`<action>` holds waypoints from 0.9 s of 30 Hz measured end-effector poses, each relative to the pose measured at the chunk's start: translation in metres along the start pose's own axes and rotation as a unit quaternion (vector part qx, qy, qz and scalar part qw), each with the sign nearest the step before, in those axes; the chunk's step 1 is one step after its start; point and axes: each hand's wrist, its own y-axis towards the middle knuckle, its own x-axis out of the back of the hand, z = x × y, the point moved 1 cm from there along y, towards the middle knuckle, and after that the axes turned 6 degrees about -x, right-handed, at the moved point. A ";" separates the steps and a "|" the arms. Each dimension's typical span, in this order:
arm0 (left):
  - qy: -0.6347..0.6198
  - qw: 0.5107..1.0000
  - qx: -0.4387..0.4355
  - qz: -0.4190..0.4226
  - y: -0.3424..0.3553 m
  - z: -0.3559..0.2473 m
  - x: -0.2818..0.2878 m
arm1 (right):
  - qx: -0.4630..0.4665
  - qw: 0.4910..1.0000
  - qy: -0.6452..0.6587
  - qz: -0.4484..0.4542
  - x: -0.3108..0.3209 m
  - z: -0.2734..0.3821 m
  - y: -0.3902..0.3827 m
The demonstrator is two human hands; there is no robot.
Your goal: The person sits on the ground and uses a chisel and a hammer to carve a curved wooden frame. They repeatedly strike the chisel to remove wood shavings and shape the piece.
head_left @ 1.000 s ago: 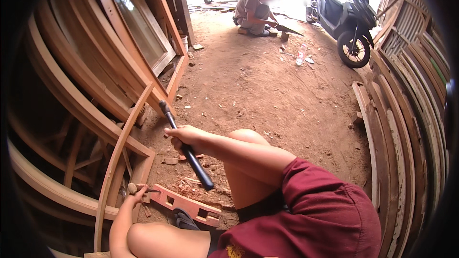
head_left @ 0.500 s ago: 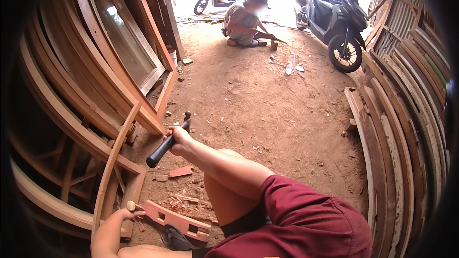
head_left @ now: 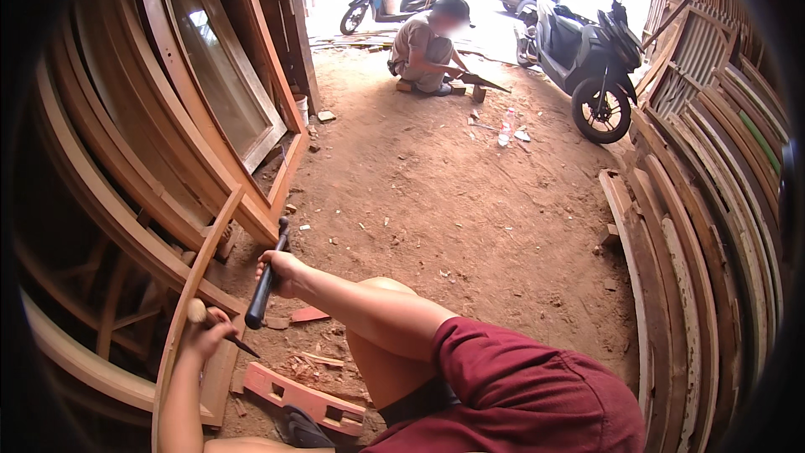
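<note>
My right hand (head_left: 283, 273) is closed round the handle of a black hammer (head_left: 262, 295), its head upward beside the wooden frames. Lower left, my left hand (head_left: 216, 334) grips a chisel (head_left: 243, 346) with a pale round-ended handle. The chisel's dark blade slants down toward the near wood, its tip just above the left end. That reddish piece of wood (head_left: 293, 391) lies on the ground with two rectangular holes cut in it. A dark sandal (head_left: 307, 429) presses against its near edge, partly hidden.
Wooden frames (head_left: 142, 159) lean along the left, a thin strip (head_left: 199, 264) in front. Stacked planks (head_left: 671, 285) line the right. Ahead, a person (head_left: 423, 46) squats with a saw (head_left: 485, 82), near a bottle (head_left: 506, 130) and a parked scooter (head_left: 587, 59). Wood chips (head_left: 310, 367) litter the ground.
My left hand has lifted the chisel up from beside the wood's left end, and its blade now shows. My right hand has carried the hammer left and down. The view has shifted slightly.
</note>
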 end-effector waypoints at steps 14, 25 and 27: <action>-0.103 0.949 0.067 -0.290 -0.020 -0.051 -0.032 | 0.172 0.874 -0.453 0.023 -0.026 -0.074 -0.030; -0.153 0.940 0.001 -0.304 -0.023 -0.073 -0.055 | 0.396 0.550 -0.735 -0.001 -0.043 -0.119 -0.083; -0.137 0.935 0.002 -0.327 -0.023 -0.087 -0.060 | 0.398 0.522 -0.753 0.040 -0.051 -0.107 -0.098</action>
